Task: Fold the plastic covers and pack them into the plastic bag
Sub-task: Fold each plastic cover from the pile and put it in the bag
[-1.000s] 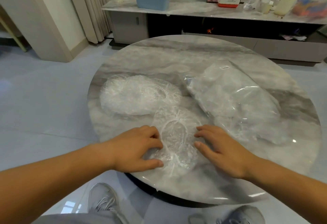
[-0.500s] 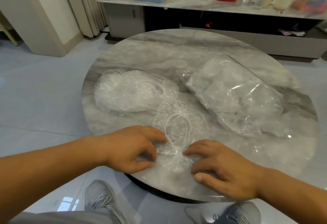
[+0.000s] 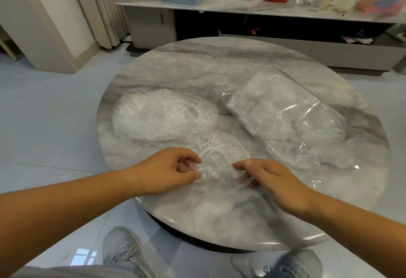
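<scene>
Both hands pinch one crinkled clear plastic cover at the near edge of the round grey marble worktop: left hand on its left edge, right hand on its right; a pile of covers lies behind, the clear plastic bag to the right

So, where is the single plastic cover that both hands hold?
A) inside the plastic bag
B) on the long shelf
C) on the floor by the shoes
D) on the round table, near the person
D: the left hand and right hand pinch the cover on the table, in front of the pile of covers and outside the plastic bag.
</scene>
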{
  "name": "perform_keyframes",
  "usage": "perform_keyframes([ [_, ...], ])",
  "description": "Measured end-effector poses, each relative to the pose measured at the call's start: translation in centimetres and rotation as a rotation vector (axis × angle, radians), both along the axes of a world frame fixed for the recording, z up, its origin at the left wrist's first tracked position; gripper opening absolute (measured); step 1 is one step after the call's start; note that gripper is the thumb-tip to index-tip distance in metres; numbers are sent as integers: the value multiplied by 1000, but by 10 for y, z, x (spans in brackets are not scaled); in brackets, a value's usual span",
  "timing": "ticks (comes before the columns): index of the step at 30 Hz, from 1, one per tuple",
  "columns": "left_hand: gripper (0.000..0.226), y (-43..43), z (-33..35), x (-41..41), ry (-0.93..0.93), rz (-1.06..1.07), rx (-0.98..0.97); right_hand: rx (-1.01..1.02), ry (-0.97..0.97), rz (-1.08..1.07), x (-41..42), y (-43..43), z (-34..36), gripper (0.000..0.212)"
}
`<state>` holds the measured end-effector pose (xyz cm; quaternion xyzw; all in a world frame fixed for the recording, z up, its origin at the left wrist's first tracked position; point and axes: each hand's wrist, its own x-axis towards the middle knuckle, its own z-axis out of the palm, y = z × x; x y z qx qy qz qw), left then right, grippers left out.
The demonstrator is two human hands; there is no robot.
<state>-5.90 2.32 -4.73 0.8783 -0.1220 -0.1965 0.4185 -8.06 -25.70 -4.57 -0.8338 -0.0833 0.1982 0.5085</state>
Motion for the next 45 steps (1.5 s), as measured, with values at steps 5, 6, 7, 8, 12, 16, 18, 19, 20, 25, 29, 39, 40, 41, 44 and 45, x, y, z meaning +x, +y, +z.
perform_keyframes([
  [5,18,-13,-6,11,-29,78,101,-321,-351,85,-1,6,-4,56],
  [6,17,-15,-5,12,-42,77,129,-336,-460,103,-3,7,-1,53],
  [7,18,-16,-4,13,-52,75,156,-361,-563,162,-3,6,0,51],
  [8,18,-16,-4,14,-55,76,173,-388,-650,252,-3,5,-1,49],
  [12,22,-16,-6,18,-35,107,175,-529,-635,528,-1,7,-8,60],
  [16,34,-17,-4,17,-53,161,179,-581,-529,563,0,7,-15,65],
  [18,43,-17,-2,15,-116,203,265,-583,-520,560,0,6,-13,63],
  [19,48,-16,-2,15,-143,226,315,-582,-517,562,0,6,-12,62],
  [20,53,-16,-1,14,-159,243,362,-581,-511,565,-1,7,-11,62],
  [25,65,-16,-1,15,-121,242,443,-543,-471,564,-3,8,-7,61],
  [29,65,-18,0,18,86,231,336,-461,-400,583,-12,5,-1,63],
  [39,36,-17,9,24,107,-16,523,-481,-393,554,-14,1,-8,56],
  [40,41,-18,8,25,69,-15,531,-491,-405,562,-13,2,-10,57],
  [41,48,-20,7,24,46,1,509,-500,-414,568,-13,4,-11,59],
  [44,64,-26,2,22,-19,84,390,-520,-431,580,-12,7,-10,63],
  [45,67,-28,-1,21,-46,108,353,-519,-434,586,-12,7,-10,64],
])
